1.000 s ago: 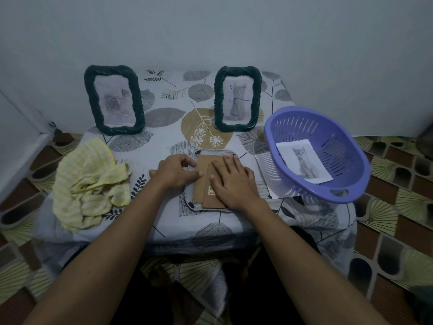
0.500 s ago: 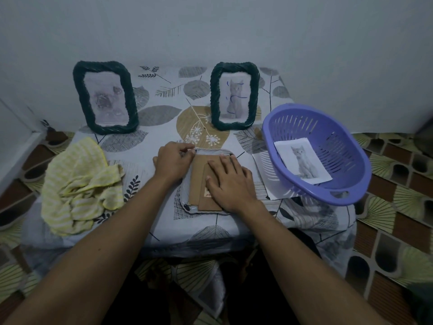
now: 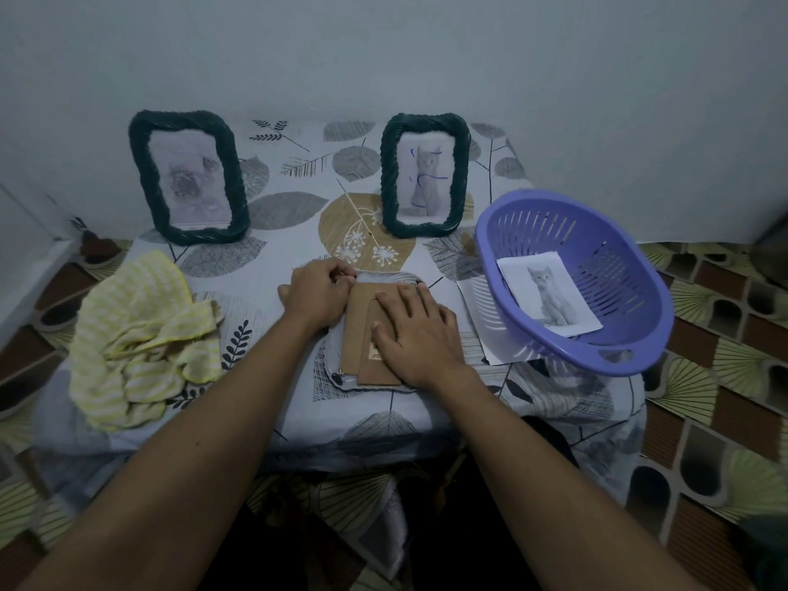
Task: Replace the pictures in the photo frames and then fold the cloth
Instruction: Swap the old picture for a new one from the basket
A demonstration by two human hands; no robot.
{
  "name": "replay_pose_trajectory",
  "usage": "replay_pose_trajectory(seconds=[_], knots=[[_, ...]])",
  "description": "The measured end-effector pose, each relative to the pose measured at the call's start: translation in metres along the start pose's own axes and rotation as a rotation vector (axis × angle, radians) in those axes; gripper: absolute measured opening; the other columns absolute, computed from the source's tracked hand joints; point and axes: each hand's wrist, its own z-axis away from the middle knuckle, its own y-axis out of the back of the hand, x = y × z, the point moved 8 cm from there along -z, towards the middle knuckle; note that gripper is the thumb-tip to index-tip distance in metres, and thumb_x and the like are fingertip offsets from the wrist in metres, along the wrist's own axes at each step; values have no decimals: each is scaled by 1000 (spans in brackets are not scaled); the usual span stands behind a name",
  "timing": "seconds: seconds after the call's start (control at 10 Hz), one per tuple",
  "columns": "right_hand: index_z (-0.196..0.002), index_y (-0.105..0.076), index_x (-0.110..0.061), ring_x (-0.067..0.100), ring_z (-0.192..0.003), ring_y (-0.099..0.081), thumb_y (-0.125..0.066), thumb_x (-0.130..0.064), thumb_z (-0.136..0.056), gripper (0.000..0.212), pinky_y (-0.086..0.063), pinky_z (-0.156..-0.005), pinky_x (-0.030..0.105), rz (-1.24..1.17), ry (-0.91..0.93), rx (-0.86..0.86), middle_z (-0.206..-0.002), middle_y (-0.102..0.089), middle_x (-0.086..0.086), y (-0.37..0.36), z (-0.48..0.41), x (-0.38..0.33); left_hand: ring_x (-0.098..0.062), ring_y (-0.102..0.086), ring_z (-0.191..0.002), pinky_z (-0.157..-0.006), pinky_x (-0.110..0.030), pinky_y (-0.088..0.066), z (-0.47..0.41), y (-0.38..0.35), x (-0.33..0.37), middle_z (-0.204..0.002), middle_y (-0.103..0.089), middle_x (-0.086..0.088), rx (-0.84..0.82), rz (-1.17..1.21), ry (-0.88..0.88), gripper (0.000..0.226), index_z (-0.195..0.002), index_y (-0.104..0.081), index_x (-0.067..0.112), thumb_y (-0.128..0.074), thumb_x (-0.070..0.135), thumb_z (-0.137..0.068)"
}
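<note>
While I watched the head feed from my desk, the face-down frame (image 3: 362, 334) lay near the front middle of the tablecloth (image 3: 290, 215), brown cardboard back up. The left hand (image 3: 317, 294) sat at that frame's eleven o'clock corner, fingers curled in, thumb and forefinger pinched on the frame's edge there (what exactly they nipped I could not tell). The right hand (image 3: 415, 334) lay flat on the cardboard back, fingers straight and a little spread, pressing down.

The tablecloth, printed with grey and ochre leaves, draped down over the front. Taking the face-down frame as the dial's centre, the left standing frame (image 3: 138, 164), dark and rope-rimmed, stood at ten o'clock with a pale flower-like picture (image 3: 189, 185) in it. The right standing frame (image 3: 389, 177) stood at one o'clock with a grey cat picture (image 3: 424, 181). Both stood close to a plain pale wall (image 3: 383, 57).

At nine o'clock the yellow striped cloth (image 3: 136, 339) lay crumpled and unfolded at the tablecloth's left side. At three o'clock a purple slotted basket (image 3: 639, 317) sat tilted at the right side. A printed cat picture (image 3: 550, 300) lay inside it, and a white sheet (image 3: 482, 330) lay partly under it. Floor (image 3: 725, 377) patterned in brown, black and green fans showed on both sides, and the light was dim.
</note>
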Motion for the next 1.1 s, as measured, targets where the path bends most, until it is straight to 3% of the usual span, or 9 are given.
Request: replay_pose_trajectory(seconds=[0.2,0.3,0.4,0.6,0.7,0.8,0.9,1.0,1.1], knots=[[-151,-31,-35,21,-153,-5,-33,-49,-101,52,-10,-119,46,1,-1,-13,-165,-19,1,0,0,0,-17,-56,-108,-92,-40,-28,-2,-2,1,-96,-60,16,-54,-39,-4,8,-91,-66,35,-60,37,-97],[-151,-31,-34,21,-154,-4,-33,-49,-101,53,-10,-119,47,3,-1,-23,-165,-18,1,0,0,0,-18,-58,-107,-101,-44,-35,-5,-4,-2,-97,-60,15,-85,2,-28,10,-86,-64,36,-61,36,-96],[-152,-30,-35,20,-154,-3,-32,-50,-101,53,-10,-120,47,4,-5,-32,-166,-17,0,0,0,0,-18,-59,-105,-103,-52,-39,-8,-5,-3,-97,-62,15,-127,25,-53,14,-81,-63,38,-63,35,-95],[-152,-30,-35,21,-154,-3,-32,-49,-101,53,-10,-120,47,3,-7,-31,-165,-18,0,0,1,0,-18,-62,-100,-101,-53,-42,-9,-5,-5,-92,-65,17,-157,43,-86,22,-74,-62,42,-64,33,-94],[-152,-30,-35,21,-154,-4,-32,-49,-101,53,-11,-120,47,4,-9,-31,-165,-18,0,0,1,0,-17,-62,-103,-102,-51,-41,-5,-2,-3,-95,-66,16,-129,43,-87,17,-81,-65,41,-63,32,-95],[-152,-30,-35,20,-154,-3,-31,-50,-101,53,-10,-120,47,10,-11,-37,-166,-17,0,1,1,-1,-18,-61,-112,-106,-49,-40,2,3,-4,-110,-71,9,-88,126,-95,17,-103,-72,34,-57,27,-99],[-152,-29,-37,20,-154,-3,-30,-50,-101,53,-10,-120,47,6,-12,-47,-166,-16,-1,-1,0,0,-16,-57,-118,-103,-33,-41,17,13,-4,-129,-65,-1,-54,237,-103,29,-129,-63,22,-50,25,-103],[-150,-30,-38,19,-154,-3,-30,-49,-101,50,-10,-120,46,2,-10,-42,-165,-17,-1,-1,0,0,-22,-53,-127,-106,-35,-38,35,19,-4,-137,-59,-6,-52,172,-137,38,-140,-53,16,-46,25,-104],[-149,-32,-37,20,-153,-6,-28,-42,-104,46,-12,-119,45,-13,1,-23,-164,-20,-2,2,0,-1,-29,-38,-138,-113,-48,-26,55,16,-13,-145,-51,-8,-107,-77,-153,52,-145,-46,16,-39,43,-101]])
